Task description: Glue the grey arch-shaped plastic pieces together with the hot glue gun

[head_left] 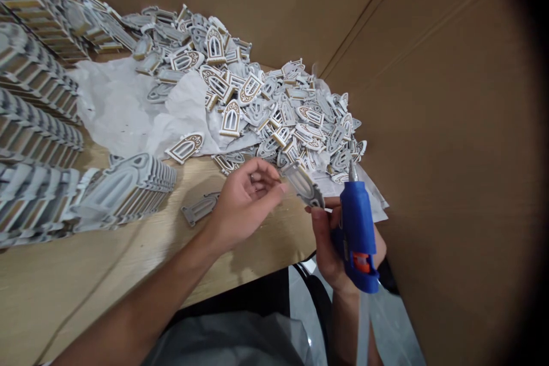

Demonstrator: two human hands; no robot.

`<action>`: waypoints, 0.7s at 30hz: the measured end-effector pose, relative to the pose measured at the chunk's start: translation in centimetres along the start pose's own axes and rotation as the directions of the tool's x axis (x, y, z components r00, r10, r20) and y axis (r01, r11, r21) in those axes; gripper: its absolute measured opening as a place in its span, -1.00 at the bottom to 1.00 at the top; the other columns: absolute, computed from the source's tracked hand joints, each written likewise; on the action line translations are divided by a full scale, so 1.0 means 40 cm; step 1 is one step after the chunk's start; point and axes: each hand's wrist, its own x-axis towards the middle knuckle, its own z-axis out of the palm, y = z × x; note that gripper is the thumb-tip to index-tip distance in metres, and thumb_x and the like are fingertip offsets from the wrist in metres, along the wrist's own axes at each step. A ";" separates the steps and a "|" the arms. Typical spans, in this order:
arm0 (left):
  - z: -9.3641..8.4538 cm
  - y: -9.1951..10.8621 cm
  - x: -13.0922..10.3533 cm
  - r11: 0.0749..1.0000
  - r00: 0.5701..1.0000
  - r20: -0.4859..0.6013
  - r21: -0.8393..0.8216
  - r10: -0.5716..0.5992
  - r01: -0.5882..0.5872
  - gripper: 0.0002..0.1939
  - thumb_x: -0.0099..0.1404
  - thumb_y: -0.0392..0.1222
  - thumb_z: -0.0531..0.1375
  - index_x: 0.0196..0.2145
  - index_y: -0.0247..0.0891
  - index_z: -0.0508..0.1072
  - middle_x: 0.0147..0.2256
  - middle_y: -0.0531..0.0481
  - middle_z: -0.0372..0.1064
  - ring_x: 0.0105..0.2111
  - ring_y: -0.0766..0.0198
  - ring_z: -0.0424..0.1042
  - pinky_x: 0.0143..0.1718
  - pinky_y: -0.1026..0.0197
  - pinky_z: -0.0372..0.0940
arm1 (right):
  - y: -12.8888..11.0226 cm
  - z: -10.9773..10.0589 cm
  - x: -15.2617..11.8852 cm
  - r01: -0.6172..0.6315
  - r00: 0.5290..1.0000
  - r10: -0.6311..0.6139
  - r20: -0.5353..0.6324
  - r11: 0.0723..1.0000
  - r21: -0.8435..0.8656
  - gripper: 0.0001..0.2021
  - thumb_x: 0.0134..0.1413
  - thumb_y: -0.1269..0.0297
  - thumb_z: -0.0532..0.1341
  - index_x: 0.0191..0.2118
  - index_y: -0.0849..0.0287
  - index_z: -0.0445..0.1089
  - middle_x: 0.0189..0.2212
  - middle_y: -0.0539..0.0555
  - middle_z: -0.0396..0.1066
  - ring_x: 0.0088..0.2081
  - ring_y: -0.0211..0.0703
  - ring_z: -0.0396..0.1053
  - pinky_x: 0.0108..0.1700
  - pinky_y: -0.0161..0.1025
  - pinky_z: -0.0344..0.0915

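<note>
My right hand (328,240) grips a blue glue gun (358,229), nozzle pointing up, and its fingertips also pinch the lower end of a grey arched window piece (302,183). My left hand (244,200) holds the upper end of that same piece between thumb and fingers, just above the wooden table's (141,263) front edge. A loose heap of grey and gold arched window pieces (274,108) lies right behind my hands on white paper (115,108).
Neat stacked rows of the same pieces (34,126) fill the left side, with one short stack (132,183) and a single flat grey piece (199,207) near my left hand. Cardboard walls (429,97) close in the back and right. A thin cord crosses the tabletop.
</note>
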 end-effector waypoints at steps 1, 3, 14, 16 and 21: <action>0.002 0.000 -0.001 0.999 1.000 -0.013 0.033 0.013 -0.013 -0.80 0.21 -0.28 0.47 -0.31 -0.24 0.51 -0.39 0.07 0.51 -0.42 0.35 0.48 -0.35 0.28 0.38 | -0.003 0.000 0.003 0.054 0.999 -0.053 0.006 0.998 -0.038 -0.75 0.30 0.34 0.41 -0.35 0.09 0.34 -0.46 -0.09 0.44 -0.52 -0.24 0.44 -0.43 -0.27 0.35; 0.004 0.000 -0.002 0.994 0.998 -0.029 0.096 0.053 -0.050 -0.88 0.26 -0.26 0.44 -0.32 -0.25 0.56 -0.39 0.02 0.56 -0.39 0.31 0.53 -0.35 0.27 0.40 | -0.012 0.002 0.007 0.133 0.991 -0.131 0.019 0.986 -0.104 -0.79 0.28 0.38 0.41 -0.33 0.10 0.38 -0.49 -0.11 0.40 -0.55 -0.27 0.38 -0.45 -0.30 0.34; 0.010 0.002 -0.003 0.988 0.981 -0.160 0.129 0.107 -0.087 -0.95 0.26 -0.24 0.44 -0.34 -0.27 0.67 -0.42 -0.01 0.61 -0.46 0.30 0.53 -0.38 0.26 0.47 | 0.012 0.003 -0.028 0.202 0.976 -0.190 0.108 0.974 -0.107 -0.78 0.33 0.49 0.33 0.00 0.07 0.56 -0.34 0.05 0.50 -0.39 -0.08 0.44 -0.23 -0.15 0.49; 0.009 0.002 -0.003 0.989 0.980 -0.174 0.129 0.097 -0.075 -0.95 0.25 -0.25 0.44 -0.34 -0.27 0.68 -0.41 -0.02 0.62 -0.45 0.29 0.55 -0.38 0.26 0.48 | 0.020 0.004 -0.034 0.223 0.968 -0.210 0.136 0.971 -0.089 -0.76 0.36 0.50 0.29 0.03 0.08 0.55 -0.29 0.10 0.52 -0.34 -0.05 0.47 -0.19 -0.13 0.50; 0.006 0.003 -0.004 0.990 0.980 -0.186 0.134 0.073 -0.049 -0.93 0.24 -0.23 0.45 -0.35 -0.28 0.69 -0.39 -0.04 0.64 -0.44 0.28 0.56 -0.38 0.26 0.48 | 0.016 0.018 -0.033 0.233 0.962 -0.222 0.162 0.971 -0.058 -0.81 0.38 0.48 0.27 -0.01 0.09 0.54 -0.26 0.13 0.54 -0.29 -0.03 0.51 -0.17 -0.13 0.49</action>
